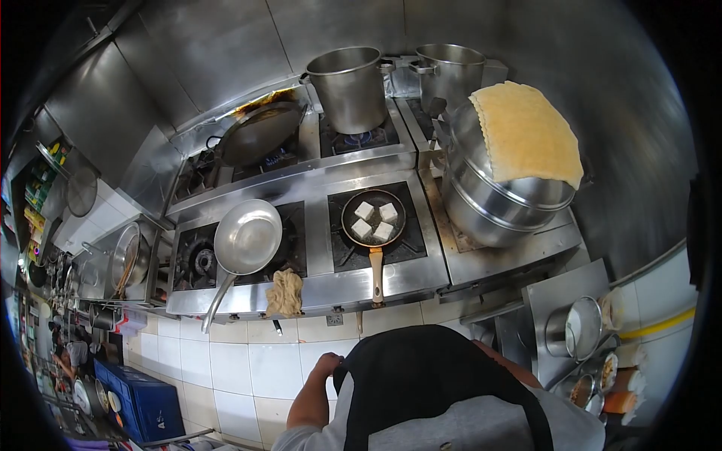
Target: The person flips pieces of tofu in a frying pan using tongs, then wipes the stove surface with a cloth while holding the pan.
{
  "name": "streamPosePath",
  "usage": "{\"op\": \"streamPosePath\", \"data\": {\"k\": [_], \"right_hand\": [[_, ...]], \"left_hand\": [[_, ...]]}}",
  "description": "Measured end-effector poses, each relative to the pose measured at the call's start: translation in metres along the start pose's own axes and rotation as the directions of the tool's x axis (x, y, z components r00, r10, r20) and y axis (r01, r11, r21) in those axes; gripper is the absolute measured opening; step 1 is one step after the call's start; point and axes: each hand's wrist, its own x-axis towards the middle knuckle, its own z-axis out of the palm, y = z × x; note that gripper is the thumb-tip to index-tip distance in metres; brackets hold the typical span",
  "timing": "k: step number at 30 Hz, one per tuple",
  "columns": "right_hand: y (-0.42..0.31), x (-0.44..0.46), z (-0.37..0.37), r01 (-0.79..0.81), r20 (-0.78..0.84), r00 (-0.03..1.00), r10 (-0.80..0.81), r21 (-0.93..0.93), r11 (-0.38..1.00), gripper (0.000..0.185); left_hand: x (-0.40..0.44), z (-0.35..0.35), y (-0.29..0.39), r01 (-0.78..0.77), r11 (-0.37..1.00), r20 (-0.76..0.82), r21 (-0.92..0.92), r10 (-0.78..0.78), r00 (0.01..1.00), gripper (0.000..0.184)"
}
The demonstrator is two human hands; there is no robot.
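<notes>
My left hand [329,364] is low beside the dark apron [421,368], fingers curled in; whatever it may hold is hidden. Of my right arm [505,362] only a strip shows past the apron, and the hand itself is out of sight. Ahead of me a frying pan [348,232] with a tan handle [377,278] sits on a front burner. Several white blocks [364,210] lie in its oil, apart from each other. To the left, a bare metal pan [247,237] rests on another burner, its long handle over the stove's front edge.
A crumpled cloth [284,293] hangs on the front edge. Behind stand a wok [262,135] and tall pots [346,94] [450,75], with blue flames visible. A large steamer [489,207] under a yellow cloth [526,135] is at right. A blue crate [139,402] stands on the floor.
</notes>
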Motion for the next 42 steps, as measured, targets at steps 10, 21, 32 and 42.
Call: {"op": "streamPosePath", "data": {"k": [10,21,32,42], "right_hand": [[-0.025,0.010,0.003,-0.222,0.062,0.964,0.260,-0.360,0.906,0.051],[0.040,0.041,0.015,-0.189,0.108,0.961,0.254,-0.412,0.891,0.046],[0.041,0.047,0.010,-0.014,0.110,0.991,0.079,-0.498,0.867,0.046],[0.027,0.050,0.005,-0.226,0.039,0.962,0.271,-0.446,0.866,0.049]], "left_hand": [[-0.004,0.003,0.000,0.019,0.999,-0.024,-0.033,-0.020,1.000,0.027],[-0.003,0.010,-0.008,0.088,0.988,0.006,-0.125,-0.088,0.996,0.031],[-0.010,0.000,0.030,0.325,0.923,0.045,-0.206,-0.323,0.945,0.031],[-0.016,-0.002,0.019,0.083,0.996,0.032,0.037,-0.084,0.996,0.030]]}}
